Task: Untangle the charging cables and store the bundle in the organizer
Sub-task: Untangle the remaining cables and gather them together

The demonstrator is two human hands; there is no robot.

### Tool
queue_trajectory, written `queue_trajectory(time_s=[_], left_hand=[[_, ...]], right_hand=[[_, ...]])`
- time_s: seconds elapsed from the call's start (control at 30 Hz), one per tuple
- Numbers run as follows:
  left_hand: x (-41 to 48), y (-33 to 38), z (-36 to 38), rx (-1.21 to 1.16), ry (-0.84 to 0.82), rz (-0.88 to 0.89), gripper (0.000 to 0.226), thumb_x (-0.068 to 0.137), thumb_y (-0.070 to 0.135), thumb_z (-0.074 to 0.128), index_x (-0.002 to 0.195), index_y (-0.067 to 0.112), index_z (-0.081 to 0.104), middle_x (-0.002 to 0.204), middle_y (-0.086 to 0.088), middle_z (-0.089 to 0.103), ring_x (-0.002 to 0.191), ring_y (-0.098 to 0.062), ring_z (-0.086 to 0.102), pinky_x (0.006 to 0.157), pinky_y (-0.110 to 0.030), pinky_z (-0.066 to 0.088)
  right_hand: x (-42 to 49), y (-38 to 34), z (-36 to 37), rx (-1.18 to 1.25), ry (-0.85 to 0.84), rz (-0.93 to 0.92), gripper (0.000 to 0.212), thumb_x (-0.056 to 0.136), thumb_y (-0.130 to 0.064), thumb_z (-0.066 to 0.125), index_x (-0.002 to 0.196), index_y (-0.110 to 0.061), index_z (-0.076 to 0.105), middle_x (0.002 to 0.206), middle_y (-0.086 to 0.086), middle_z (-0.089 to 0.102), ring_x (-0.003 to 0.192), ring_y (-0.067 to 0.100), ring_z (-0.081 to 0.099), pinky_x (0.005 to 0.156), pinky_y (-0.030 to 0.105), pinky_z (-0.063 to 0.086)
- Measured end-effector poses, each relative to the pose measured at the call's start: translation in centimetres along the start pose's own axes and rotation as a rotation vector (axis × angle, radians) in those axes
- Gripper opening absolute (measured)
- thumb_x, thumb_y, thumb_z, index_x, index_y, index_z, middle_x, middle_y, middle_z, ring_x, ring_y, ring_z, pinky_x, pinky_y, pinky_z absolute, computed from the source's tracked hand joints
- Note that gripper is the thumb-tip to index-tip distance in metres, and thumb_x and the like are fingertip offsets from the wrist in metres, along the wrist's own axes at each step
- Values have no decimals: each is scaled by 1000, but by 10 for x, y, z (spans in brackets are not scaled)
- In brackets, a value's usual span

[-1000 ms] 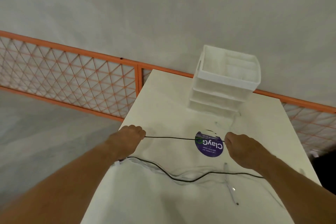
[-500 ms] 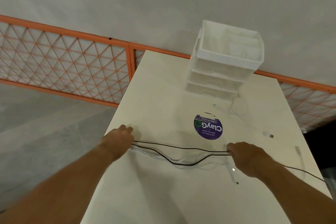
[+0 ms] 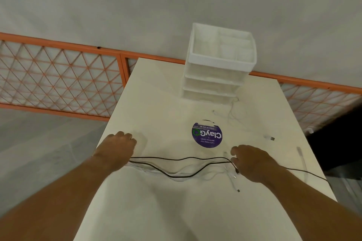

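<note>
I cannot tell whether my left hand (image 3: 115, 147) or right hand (image 3: 252, 161) grips the black cable (image 3: 177, 159). I'd ease it slowly toward three o'clock.

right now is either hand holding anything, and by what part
Cannot tell. The black cable lies slack on the table between the left hand and right hand, passing under both; no grip shows.

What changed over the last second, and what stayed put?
The black cable, held taut between both hands, came down toward the person and now lies slack on the table. The left hand and right hand have loosened and seem to have let go. The organizer and sticker stayed put.
</note>
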State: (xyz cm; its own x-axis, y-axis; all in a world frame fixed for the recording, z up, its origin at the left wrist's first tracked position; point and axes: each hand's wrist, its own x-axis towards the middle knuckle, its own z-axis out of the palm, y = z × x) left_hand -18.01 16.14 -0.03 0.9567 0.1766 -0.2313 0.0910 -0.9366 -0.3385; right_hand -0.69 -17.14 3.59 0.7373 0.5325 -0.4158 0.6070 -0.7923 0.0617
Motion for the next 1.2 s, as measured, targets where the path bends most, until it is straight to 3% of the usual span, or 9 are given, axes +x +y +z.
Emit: queue_trajectory(time_s=[0.17, 0.27, 0.4, 0.5, 0.67, 0.87, 0.97, 1.07, 1.2], left_hand=[[27, 22, -53, -23, 158, 97, 24, 96, 14, 40, 99, 13, 64, 98, -7, 61, 88, -28, 59, 62, -29, 42], [46, 39, -86, -10, 232, 110, 8, 84, 21, 66, 77, 18, 65, 75, -2, 59, 65, -22, 58, 46, -27, 33], [74, 72, -112, -25, 263, 127, 11, 94, 21, 53, 99, 21, 63, 94, 0, 59, 81, -21, 59, 52, -28, 36], [85, 93, -133, -150, 300, 97, 5, 88, 25, 67, 90, 21, 67, 84, 3, 62, 72, -17, 60, 49, -27, 46], [115, 134, -154, -481, 295, 29, 27, 100, 35, 42, 101, 19, 63, 94, 4, 60, 83, -15, 58, 69, -28, 47], [148, 165, -160, -721, 224, -15, 28, 99, 35, 43, 102, 21, 67, 98, 5, 65, 85, -13, 60, 75, -29, 52], [159, 177, -159, -770, 194, -18, 27, 99, 35, 44, 104, 22, 67, 102, 7, 65, 89, -13, 60, 79, -29, 52], [166, 187, -155, -792, 161, -32, 28, 100, 36, 42, 106, 23, 67, 105, 8, 65, 92, -12, 60, 82, -29, 52], [175, 191, -150, -806, 144, -37, 28, 100, 36, 41, 107, 24, 66, 106, 10, 64, 94, -10, 59, 84, -27, 50]], right_hand=[[-2, 15, -16, 64, 77, -10, 27, 101, -36, 35, 116, -21, 51, 115, -1, 56, 105, 20, 53, 79, 29, 38], [-3, 29, -26, 149, 137, -9, 26, 100, -38, 39, 116, -23, 53, 113, -3, 56, 102, 17, 51, 78, 28, 34], [2, 57, -37, 168, 146, 8, 26, 99, -38, 41, 114, -24, 57, 111, -3, 56, 94, 15, 47, 79, 29, 37], [11, 80, -39, 243, 165, 60, 21, 96, -39, 46, 103, -26, 62, 103, -3, 59, 90, 17, 54, 75, 30, 41], [29, 112, -29, 364, 144, 145, 23, 94, -39, 50, 105, -26, 65, 107, -5, 61, 95, 18, 59, 78, 31, 47], [73, 118, -10, 453, 153, 162, 20, 95, -36, 50, 82, -24, 60, 88, -3, 61, 81, 20, 60, 68, 30, 48], [97, 109, -6, 457, 183, 158, 23, 98, -35, 46, 100, -20, 63, 102, -1, 60, 91, 20, 58, 70, 29, 43], [120, 99, 0, 359, 210, 181, 32, 101, -37, 39, 121, -19, 56, 120, 3, 55, 107, 22, 53, 85, 34, 46], [138, 92, 17, 137, 172, 202, 30, 102, -31, 37, 127, -21, 51, 124, 2, 53, 114, 23, 49, 91, 39, 39]])
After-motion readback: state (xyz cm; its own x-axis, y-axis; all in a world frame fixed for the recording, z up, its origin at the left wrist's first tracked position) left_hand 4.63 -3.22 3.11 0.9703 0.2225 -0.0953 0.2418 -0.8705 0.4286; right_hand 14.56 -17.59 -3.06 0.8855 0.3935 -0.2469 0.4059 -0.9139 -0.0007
